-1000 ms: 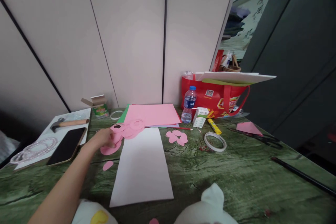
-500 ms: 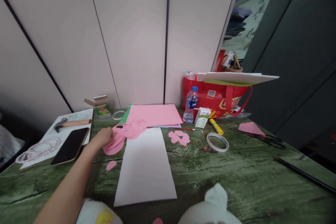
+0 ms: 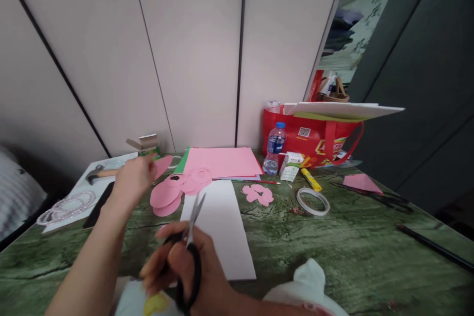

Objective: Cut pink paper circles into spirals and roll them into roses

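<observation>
Raised over the left part of the table, my left hand (image 3: 135,177) is closed on a rounded pink paper piece (image 3: 163,165), whose free end sticks out to the right. My right hand (image 3: 196,266), low in the middle, has its fingers through the black handles of a pair of scissors (image 3: 191,237). The blades point up and stand slightly apart. Other pink paper cutouts (image 3: 166,196) lie overlapped just below my left hand. Under the scissors lies a white sheet of paper (image 3: 225,227), partly covered by my right hand. A pink flower-shaped cutout (image 3: 259,194) is to its right.
At the back sit stacked coloured sheets (image 3: 222,162), a water bottle (image 3: 275,148), a small carton (image 3: 291,165) and a red bag (image 3: 314,138). A tape roll (image 3: 313,201) and glue stick (image 3: 311,179) lie right. A hammer (image 3: 99,174) and beaded strand (image 3: 66,207) are left.
My left hand has lifted a pink paper piece off the pile, up and slightly left. My right hand has come into view with the scissors. The view has shifted slightly.
</observation>
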Demonstrator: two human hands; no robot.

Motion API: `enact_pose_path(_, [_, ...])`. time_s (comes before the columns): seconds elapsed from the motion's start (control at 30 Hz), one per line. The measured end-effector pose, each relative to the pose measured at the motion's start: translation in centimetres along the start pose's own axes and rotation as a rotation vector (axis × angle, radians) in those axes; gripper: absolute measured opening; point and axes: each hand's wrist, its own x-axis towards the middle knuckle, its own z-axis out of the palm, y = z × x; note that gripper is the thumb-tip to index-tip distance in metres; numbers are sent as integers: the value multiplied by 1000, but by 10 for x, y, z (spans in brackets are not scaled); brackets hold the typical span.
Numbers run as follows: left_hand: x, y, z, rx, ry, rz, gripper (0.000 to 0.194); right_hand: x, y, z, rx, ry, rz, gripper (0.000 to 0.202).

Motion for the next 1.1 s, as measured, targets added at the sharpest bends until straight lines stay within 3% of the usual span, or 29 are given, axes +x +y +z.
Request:
enact_pose_path(0.1, [-15, 25, -16, -426, 204, 0, 15, 23, -5, -12, 206, 282, -54, 37])
enact_pose_path(0.17, [-28, 44, -17, -787, 175, -7, 11, 29, -4, -17, 237, 393, -67, 34])
enact_pose_path(0.27, [-47, 67, -7, -1342, 90, -150, 13, 31, 1, -20, 270, 477, -36, 34])
enact_pose_path(0.4, [-71, 77, 21, -1836, -16, -368, 18, 30, 8, -24, 249, 419, -4, 34])
enact_pose_path(0.5, [-83, 73, 41, -1946, -117, -470, 21, 30, 12, -28, 209, 355, 45, 34])
enact_pose_path(0.63, [-86, 67, 61, -2063, -7, -338, 24, 28, 14, -38, 100, 360, 155, 45])
enact_pose_path(0.77, [-83, 68, 74, -2061, -41, -309, 21, 20, 3, -57, -54, 278, 216, 52])
enact_pose_path(0.87, [-85, 73, 77, -2080, -124, -313, 20, 15, -4, -74, -211, 140, 279, 46])
enact_pose_path(1.1, [-96, 82, 73, -2065, -246, -318, 22, 21, 10, -99, -339, 60, 230, 46])
